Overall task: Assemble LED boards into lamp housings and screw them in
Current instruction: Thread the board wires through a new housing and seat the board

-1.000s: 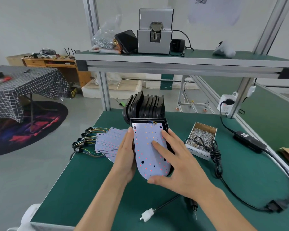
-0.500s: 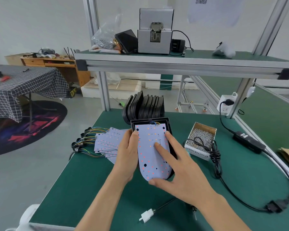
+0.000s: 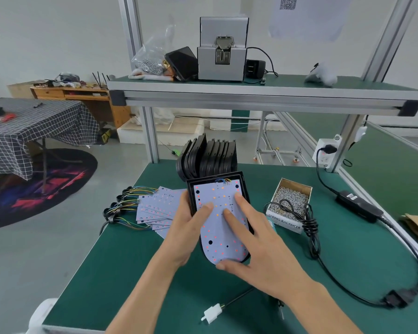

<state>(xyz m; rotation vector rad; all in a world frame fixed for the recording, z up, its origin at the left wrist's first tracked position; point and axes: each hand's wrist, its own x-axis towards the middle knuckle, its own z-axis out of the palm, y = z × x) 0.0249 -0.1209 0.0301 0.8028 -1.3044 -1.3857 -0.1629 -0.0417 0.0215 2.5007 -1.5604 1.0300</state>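
Note:
A white LED board [image 3: 219,227] with red and orange dots lies inside a black lamp housing [image 3: 215,177] at the middle of the green bench. My left hand [image 3: 186,230] grips the housing's left edge, its thumb lying on the board. My right hand [image 3: 256,247] presses straight fingers on the board's right half, with its thumb at the rounded near end. Coloured wires [image 3: 223,181] show at the board's far edge.
Spare LED boards [image 3: 155,208] with wire bundles [image 3: 121,206] fan out at left. Black housings [image 3: 208,157] stand stacked behind. A box of screws [image 3: 291,198] and a coiled black cable [image 3: 309,222] lie at right; a white plug [image 3: 211,314] lies near the front edge.
The housing and board have shifted slightly away and straightened. My left thumb has slid onto the board, and my right fingers have spread further up it.

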